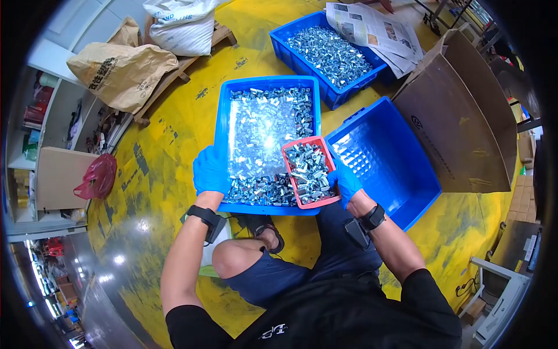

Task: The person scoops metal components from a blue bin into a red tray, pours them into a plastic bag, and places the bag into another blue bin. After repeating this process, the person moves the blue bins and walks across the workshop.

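1. Tray (318, 203), red, one. Located over the right front part of the middle bin, overlapping its right wall; whether it rests there cannot be told.
2. Small metal pieces (310, 171), silvery, loose, filling the tray.
3. Right hand (346, 181), blue glove. Closed on the tray's right side, thumb and fingers pinching the rim.
4. Middle bin (268, 79), blue, rectangular. Holds more such pieces, in view along the far, right and near sides.
5. Clear sheet (261, 134), shiny, lying over much of the middle bin's contents.
6. Left hand (210, 171), blue glove. Set at the middle bin's left wall; fingers partly hidden, so whether they grip cannot be told.
7. Right bin (383, 151), blue, tilted in view, just beside the middle bin.
8. Far bin (308, 74), blue, filled with metal pieces; newspaper (378, 29) across its right end.
9. Carton (453, 128), brown, open, right of the bins.
10. Pallet (185, 67), wooden, far left; bears a brown sack (125, 72) and a white sack (183, 26).
11. Floor (168, 174), yellow, worn dark in patches.
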`<state>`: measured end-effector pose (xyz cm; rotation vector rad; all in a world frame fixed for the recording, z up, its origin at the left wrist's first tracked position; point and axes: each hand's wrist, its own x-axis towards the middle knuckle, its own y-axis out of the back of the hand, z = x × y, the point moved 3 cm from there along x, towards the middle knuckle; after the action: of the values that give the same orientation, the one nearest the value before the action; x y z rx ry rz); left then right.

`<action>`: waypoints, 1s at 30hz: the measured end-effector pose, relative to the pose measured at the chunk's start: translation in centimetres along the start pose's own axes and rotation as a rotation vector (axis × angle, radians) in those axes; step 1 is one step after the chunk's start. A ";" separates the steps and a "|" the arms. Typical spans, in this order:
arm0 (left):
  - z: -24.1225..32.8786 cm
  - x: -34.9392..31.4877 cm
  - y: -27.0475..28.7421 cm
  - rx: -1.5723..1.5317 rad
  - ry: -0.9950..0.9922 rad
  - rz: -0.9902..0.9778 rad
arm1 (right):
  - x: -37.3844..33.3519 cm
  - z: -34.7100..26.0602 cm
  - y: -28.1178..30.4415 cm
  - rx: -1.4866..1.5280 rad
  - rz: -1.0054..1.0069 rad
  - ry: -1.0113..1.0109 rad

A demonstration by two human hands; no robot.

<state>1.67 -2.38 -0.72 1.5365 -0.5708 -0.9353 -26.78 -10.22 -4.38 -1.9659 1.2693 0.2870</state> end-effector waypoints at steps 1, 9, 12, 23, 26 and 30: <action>0.4 -0.3 0.3 0.155 -0.240 0.059 | -0.1 -0.1 0.0 -0.019 -0.003 -0.015; 0.3 1.4 -4.1 0.494 -0.776 0.198 | -0.4 0.4 -1.6 -0.027 0.000 -0.052; 1.0 1.5 -5.0 0.455 -0.799 0.110 | -0.7 0.4 -1.9 -0.014 -0.016 -0.059; 0.2 1.8 -5.1 0.288 -0.569 -0.136 | -1.6 0.3 -1.5 -0.118 -0.001 -0.040; -0.5 1.2 -4.8 0.428 -0.770 0.213 | -1.4 0.9 -0.9 -0.127 -0.014 -0.059; -0.5 1.5 -4.9 0.506 -0.728 0.275 | -1.4 0.9 -0.7 -0.145 -0.019 -0.050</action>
<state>2.21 -2.34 -5.81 1.4624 -1.5960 -1.1828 -26.67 -8.51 -3.85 -2.0784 1.2270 0.4266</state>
